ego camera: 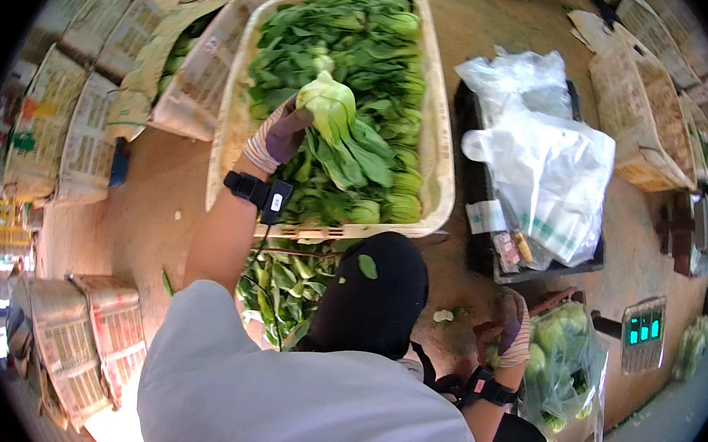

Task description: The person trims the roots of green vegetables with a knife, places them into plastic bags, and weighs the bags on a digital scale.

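Note:
My left hand point(281, 133), in a striped purple-palmed glove, grips a head of bok choy point(328, 110) by its pale green base. Its leaves hang over a large cream plastic crate point(437, 190), which holds rows of bok choy point(409, 116). To the lower right, my right hand point(512, 333) wears a similar glove. It is beside a clear plastic bag point(590, 389) of green vegetables, which stands at a digital scale point(643, 334) with a lit display. The right fingers are partly hidden, so whether they hold anything is unclear.
White plastic bags point(539, 167) lie on a black crate point(494, 257) at the right. Leafy greens point(280, 284) are below the cream crate, beside my dark-clothed knee point(372, 303). Stacked crates point(43, 128) line the left, and another crate point(634, 106) stands at the upper right.

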Demonstrator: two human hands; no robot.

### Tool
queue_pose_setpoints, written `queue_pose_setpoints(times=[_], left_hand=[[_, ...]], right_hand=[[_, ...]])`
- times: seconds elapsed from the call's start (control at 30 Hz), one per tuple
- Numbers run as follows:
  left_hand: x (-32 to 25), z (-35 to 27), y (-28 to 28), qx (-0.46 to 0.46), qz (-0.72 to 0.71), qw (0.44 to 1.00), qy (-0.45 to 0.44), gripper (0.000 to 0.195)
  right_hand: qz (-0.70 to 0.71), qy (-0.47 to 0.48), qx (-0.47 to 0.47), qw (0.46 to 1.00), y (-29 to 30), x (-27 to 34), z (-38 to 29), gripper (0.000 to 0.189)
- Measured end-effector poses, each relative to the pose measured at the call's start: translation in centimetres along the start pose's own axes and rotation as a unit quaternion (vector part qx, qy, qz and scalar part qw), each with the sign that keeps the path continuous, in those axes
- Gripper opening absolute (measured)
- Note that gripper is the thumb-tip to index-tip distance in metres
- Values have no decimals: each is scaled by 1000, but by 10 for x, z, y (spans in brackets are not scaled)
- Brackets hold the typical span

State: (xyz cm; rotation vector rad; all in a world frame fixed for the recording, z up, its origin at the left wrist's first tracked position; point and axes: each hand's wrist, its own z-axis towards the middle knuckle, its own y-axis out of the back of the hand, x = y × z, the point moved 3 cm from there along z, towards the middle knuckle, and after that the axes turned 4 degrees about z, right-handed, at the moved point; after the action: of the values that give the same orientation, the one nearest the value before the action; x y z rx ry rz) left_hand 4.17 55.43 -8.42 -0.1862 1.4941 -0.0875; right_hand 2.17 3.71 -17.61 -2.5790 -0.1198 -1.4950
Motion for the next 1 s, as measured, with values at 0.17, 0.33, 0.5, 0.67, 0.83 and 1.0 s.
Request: queue_pose_setpoints(times=[0.17, 0.33, 0.5, 0.67, 0.83, 1.0], left_hand=[[-14, -60, -19, -120, -243, 962, -29, 63], [-26, -86, -58, -105, -304, 947, 2, 61], [-66, -99, -154, -57, -79, 994, -45, 57], [-95, -125, -180, -40, 217, 974, -44, 52], [-95, -142, -169, -67, 292, 953, -35, 48], [-81, -169, -157, 39, 194, 976, 92, 28]], right_hand=[[-2, 39, 34, 999, -29, 25, 3, 28], [-54, 138, 115, 982, -81, 86, -21, 33], [-49, 281, 218, 933, -196, 135, -65, 78], [-144, 386, 197, 890, -219, 139, -86, 85], [-182, 268, 229, 918, -217, 129, -96, 78], [-216, 162, 395, 878, -208, 126, -113, 79]])
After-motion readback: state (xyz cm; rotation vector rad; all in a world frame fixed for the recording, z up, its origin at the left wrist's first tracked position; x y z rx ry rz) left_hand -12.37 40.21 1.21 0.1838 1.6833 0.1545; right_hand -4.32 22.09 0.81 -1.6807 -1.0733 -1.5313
